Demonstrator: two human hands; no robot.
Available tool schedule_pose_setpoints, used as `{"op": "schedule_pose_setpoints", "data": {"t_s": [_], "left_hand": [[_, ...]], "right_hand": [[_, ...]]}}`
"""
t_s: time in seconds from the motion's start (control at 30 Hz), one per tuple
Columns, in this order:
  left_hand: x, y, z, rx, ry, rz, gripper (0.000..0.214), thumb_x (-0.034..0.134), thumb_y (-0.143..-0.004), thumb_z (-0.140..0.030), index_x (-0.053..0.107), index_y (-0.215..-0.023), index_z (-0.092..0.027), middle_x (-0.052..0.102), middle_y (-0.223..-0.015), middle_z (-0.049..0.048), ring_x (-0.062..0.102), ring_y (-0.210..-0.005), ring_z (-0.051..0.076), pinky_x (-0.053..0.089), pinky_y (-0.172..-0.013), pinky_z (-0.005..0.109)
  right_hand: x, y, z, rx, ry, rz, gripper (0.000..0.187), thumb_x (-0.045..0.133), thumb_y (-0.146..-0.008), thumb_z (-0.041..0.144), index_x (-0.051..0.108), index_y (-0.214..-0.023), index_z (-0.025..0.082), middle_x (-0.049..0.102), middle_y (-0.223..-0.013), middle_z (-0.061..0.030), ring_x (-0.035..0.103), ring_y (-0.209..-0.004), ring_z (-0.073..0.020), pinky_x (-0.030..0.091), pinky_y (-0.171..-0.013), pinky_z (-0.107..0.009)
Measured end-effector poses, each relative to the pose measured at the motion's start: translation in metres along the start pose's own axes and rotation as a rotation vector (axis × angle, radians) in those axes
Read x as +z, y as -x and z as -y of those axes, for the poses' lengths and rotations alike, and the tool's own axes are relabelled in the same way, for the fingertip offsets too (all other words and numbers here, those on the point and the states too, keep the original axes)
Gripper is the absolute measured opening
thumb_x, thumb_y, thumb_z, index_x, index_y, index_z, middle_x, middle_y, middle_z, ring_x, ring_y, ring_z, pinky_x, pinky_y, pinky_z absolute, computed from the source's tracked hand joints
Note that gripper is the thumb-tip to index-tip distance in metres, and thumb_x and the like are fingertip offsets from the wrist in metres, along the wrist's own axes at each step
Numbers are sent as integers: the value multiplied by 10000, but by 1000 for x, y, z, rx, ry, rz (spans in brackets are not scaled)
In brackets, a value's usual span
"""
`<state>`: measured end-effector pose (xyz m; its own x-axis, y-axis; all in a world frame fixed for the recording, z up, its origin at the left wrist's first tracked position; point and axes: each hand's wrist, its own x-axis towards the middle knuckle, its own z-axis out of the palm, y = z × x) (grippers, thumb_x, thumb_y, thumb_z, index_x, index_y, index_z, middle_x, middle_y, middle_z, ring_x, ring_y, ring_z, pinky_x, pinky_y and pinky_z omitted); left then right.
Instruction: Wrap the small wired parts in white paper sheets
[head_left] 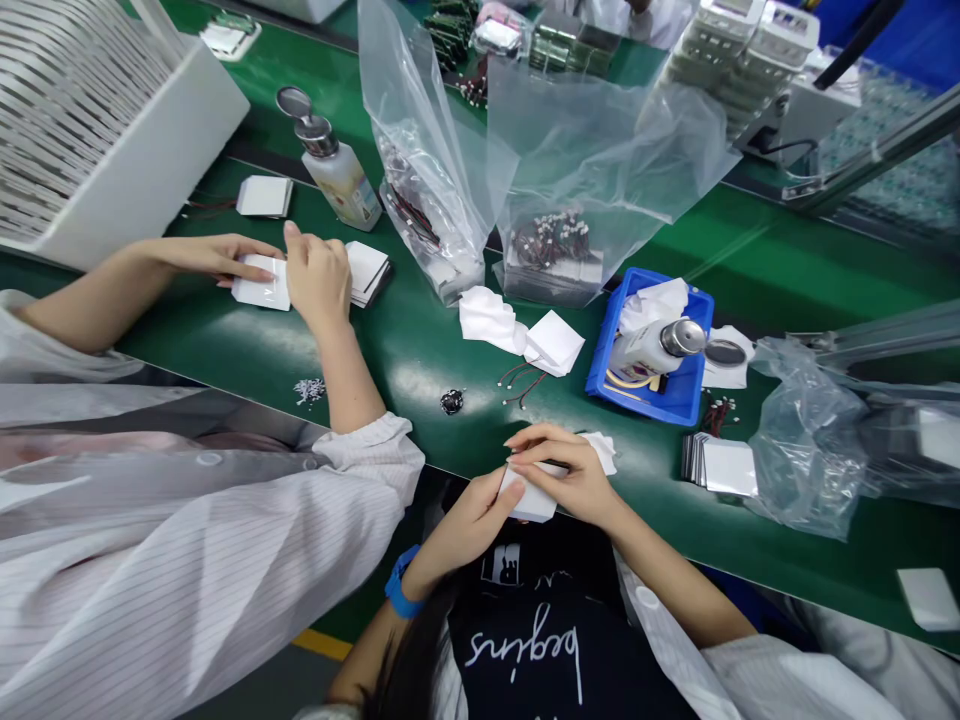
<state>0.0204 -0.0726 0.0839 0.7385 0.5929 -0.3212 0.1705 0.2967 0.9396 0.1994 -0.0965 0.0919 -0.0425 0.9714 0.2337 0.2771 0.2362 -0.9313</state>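
My left hand [474, 512] wears a blue band at the wrist and grips a small white square panel [531, 503] by its left side, thumb on top. Bent over the same panel from the right is my right hand [574, 475], its fingers closed at the upper edge; what lies under the fingertips is hidden. A crumpled white wipe [602, 452] shows just behind my right hand. Farther up the bench lie a short stack of white panels [555, 342] with thin red-and-black wires, another white wipe [489, 318] and a small dark pile [452, 402].
A blue bin [651, 405] holds a dispenser bottle [651, 350]. To its right are stacked panels [729, 467] and a clear bag [814, 440]. Open plastic bags [551, 190] stand behind. At left, a co-worker's hands [319, 275] handle a white panel [264, 288] near another bottle [341, 180].
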Motion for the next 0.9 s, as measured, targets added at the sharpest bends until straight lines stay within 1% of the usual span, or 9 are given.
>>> {"op": "schedule_pose_setpoints", "data": {"t_s": [0.1,0.2,0.3,0.37,0.47,0.63,0.73,0.83,0.9], "left_hand": [[3,-1,-2,-31,23,-29,366,414,-986,-458,594,-946,-142,595,-788,5,542,-695,131,450,-643,230],[7,-1,0,-5,5,-120,333,414,-986,-434,576,-914,-152,585,-775,-1,540,-695,131,451,-644,229],[12,-3,7,63,-68,-235,288,401,-991,-372,558,-873,-160,596,-786,5,544,-719,133,449,-670,230],[15,-5,11,93,-117,-299,264,383,-993,-329,546,-865,-164,606,-806,14,556,-736,136,454,-697,236],[18,-9,13,105,-186,-358,260,366,-986,-290,542,-840,-166,613,-815,27,578,-755,145,465,-734,252],[14,-11,15,67,-57,-290,292,425,-954,-371,627,-942,-160,681,-952,64,623,-897,187,502,-867,297],[9,-10,19,33,50,-304,375,469,-922,-498,647,-950,-169,695,-947,64,627,-910,204,511,-856,297],[5,-10,20,-1,27,-335,455,459,-910,-579,601,-764,-171,639,-753,28,573,-731,172,494,-698,261],[1,-10,17,-24,-51,-352,471,439,-925,-577,542,-700,-177,567,-664,-3,498,-628,140,436,-594,237]], "right_hand": [[0,1,3,-141,245,-53,160,574,-945,191,727,-935,235,664,-973,-64,614,-937,-195,540,-809,-378],[3,5,6,-346,523,-37,198,505,-968,156,692,-1016,198,668,-929,-79,571,-927,-212,499,-807,-384],[9,8,7,-414,640,-6,218,449,-991,161,653,-1068,157,679,-946,-101,572,-887,-211,486,-733,-357],[15,8,6,-412,662,-11,214,443,-987,143,644,-1062,152,682,-937,-106,577,-851,-207,479,-689,-344],[23,7,4,-318,642,-36,197,462,-969,109,636,-1040,168,673,-938,-100,584,-827,-194,497,-691,-332],[21,11,4,-191,421,-108,255,541,-960,174,541,-1215,173,659,-1064,-120,628,-978,-207,553,-820,-364],[15,16,4,-308,431,-89,349,550,-965,243,481,-1291,138,658,-1103,-161,634,-1014,-227,567,-810,-370],[7,24,5,-488,475,-5,298,500,-987,260,511,-1255,132,680,-1006,-142,648,-943,-217,572,-754,-350],[-2,30,3,-505,457,-2,273,496,-987,249,530,-1235,140,680,-993,-133,648,-950,-209,574,-772,-344]]}}
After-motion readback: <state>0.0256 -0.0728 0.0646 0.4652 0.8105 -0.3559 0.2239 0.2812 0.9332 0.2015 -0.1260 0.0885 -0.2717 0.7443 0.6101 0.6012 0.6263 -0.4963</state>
